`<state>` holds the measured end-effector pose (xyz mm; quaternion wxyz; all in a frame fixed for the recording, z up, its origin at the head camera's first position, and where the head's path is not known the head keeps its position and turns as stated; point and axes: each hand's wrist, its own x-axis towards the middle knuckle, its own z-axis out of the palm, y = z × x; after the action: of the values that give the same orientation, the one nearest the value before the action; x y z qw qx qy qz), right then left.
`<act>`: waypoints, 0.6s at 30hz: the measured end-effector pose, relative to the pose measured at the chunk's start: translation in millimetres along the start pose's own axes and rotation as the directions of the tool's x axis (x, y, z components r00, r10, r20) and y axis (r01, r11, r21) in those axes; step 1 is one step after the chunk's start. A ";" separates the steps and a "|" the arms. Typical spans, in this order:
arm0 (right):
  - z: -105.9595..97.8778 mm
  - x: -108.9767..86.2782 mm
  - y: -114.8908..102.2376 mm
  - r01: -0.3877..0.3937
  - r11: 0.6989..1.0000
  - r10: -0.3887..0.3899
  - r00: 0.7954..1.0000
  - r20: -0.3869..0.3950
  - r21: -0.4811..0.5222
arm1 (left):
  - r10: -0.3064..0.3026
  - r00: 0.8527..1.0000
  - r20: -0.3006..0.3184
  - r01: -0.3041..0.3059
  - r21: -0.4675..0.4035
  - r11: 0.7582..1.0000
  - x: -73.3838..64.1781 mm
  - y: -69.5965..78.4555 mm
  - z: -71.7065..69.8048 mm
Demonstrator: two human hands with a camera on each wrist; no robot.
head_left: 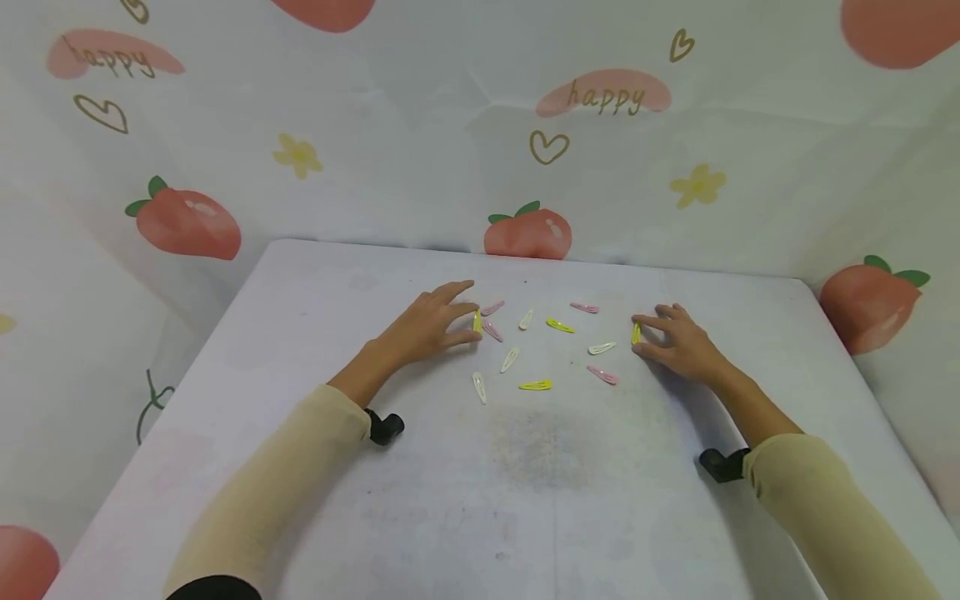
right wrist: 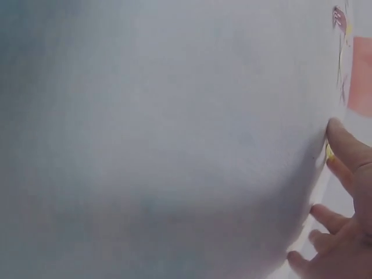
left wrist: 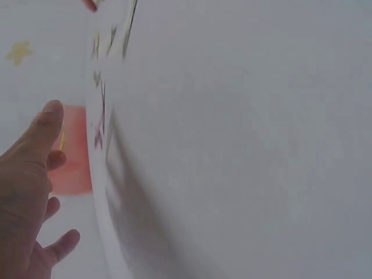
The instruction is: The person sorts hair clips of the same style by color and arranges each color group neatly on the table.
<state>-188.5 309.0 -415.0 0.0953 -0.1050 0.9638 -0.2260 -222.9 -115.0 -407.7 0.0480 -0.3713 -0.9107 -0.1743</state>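
My left hand [head_left: 435, 321] pinches a yellow snap hair clip [head_left: 477, 321] between thumb and index finger, the other fingers spread. In the left wrist view this hand [left wrist: 29, 174] is off the table, with the yellow clip's edge showing behind the thumb. On the other side, my right hand [head_left: 678, 342] has its thumb and index finger at the two ends of another yellow hair clip [head_left: 636, 333]. The right wrist view shows these fingertips low at the tabletop. Beside the left fingertips lie two pink hair clips [head_left: 492, 331].
Between the hands several loose clips are scattered: white clips [head_left: 510, 360], yellow clips [head_left: 536, 385] and pink clips [head_left: 602, 375]. The white table [head_left: 420, 517] has a grey smudge in front of them. A peach-printed cloth [head_left: 420, 108] hangs behind its far edge.
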 end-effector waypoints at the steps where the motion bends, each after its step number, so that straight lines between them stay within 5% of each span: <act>1: 0.4 0.0 1.1 0.001 1.000 -0.001 1.000 -0.004 0.012 | -0.021 1.000 0.001 0.021 -0.004 1.000 -4.4 -4.0 -2.6; 9: 1.7 1.0 3.9 -0.002 0.999 0.004 1.000 -0.020 0.054 | -0.180 0.983 0.021 0.181 -0.029 0.983 -41.6 -39.3 -21.0; 18: 3.4 2.5 3.3 -0.038 0.994 0.039 0.999 -0.004 0.098 | -0.369 0.920 0.134 0.379 -0.058 0.924 -68.7 -70.3 -30.2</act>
<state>-190.7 309.9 -419.9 0.1018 -0.0810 0.9537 -0.2712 -223.4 -217.6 -414.3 -0.0567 -0.2021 -0.9581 -0.1952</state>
